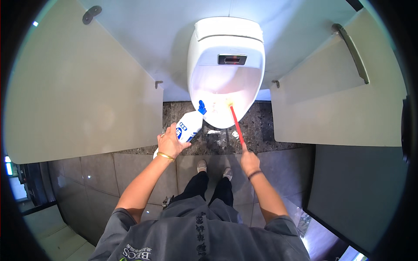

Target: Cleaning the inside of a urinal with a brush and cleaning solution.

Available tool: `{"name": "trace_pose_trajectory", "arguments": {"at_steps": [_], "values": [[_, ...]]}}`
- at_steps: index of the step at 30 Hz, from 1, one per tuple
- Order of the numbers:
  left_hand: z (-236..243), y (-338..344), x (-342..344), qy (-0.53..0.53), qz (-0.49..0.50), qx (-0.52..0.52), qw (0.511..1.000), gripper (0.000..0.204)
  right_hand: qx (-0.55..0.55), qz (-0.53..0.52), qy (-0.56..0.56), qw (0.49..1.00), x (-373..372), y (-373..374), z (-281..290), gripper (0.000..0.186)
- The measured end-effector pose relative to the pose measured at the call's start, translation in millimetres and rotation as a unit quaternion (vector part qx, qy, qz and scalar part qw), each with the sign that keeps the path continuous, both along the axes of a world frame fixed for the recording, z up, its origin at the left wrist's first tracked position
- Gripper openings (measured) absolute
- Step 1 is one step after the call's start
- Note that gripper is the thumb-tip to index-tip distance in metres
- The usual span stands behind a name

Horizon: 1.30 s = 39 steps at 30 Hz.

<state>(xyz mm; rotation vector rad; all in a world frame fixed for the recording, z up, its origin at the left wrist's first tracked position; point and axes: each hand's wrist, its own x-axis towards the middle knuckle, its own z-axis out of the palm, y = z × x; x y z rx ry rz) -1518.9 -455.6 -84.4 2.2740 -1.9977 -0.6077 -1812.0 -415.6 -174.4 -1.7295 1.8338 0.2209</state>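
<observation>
Between two upright beige partition panels [87,98], a glossy white ceramic urinal [233,78] is set against a pale bluish wall [170,26], with a small dark rectangular sensor plate [232,59] high on its front. The person's left hand [170,141] holds a white plastic bottle [191,125] with blue labelling, tilted so that its blue cap [202,107] points up and away, at the near left rim of the urinal; whether cap and rim touch, I cannot tell. The left fingers are wrapped round the bottle's body, thumb on the near side. A gold bangle [166,156] circles that wrist.

The right hand [250,162] has its fingers curled closed around the near end of a slim red-handled brush [237,124]. The handle slants away across the front rim, and its pale yellowish head is down inside the bowl. A thin dark band [255,174] is on the right wrist.

Below the urinal, white patches [235,134] mark a dark speckled stone strip [261,119]. Nearer, two light shoes [201,166] stand on grey floor tiles [143,172].
</observation>
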Motion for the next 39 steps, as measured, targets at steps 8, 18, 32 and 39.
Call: {"name": "trace_pose_trajectory", "arguments": {"at_steps": [8, 18, 32, 39], "values": [[-8, -24, -35, -0.064, 0.008, 0.013, 0.998, 0.077, -0.05, 0.045, -0.04, 0.997, 2, -2, -12, 0.046], [-14, -48, -51, -0.106, 0.016, 0.004, 0.994, 0.077, 0.031, 0.073, -0.019, 0.997, -42, 11, 14, 0.052], [-18, -84, -69, -0.175, 0.008, 0.0, 0.984, 0.065, 0.02, 0.16, -0.043, 0.986, -46, 9, 31, 0.048], [-7, -88, -70, -0.203, -0.02, -0.014, 0.979, 0.063, -0.057, 0.088, 0.011, 0.994, -59, -43, -2, 0.047]]}}
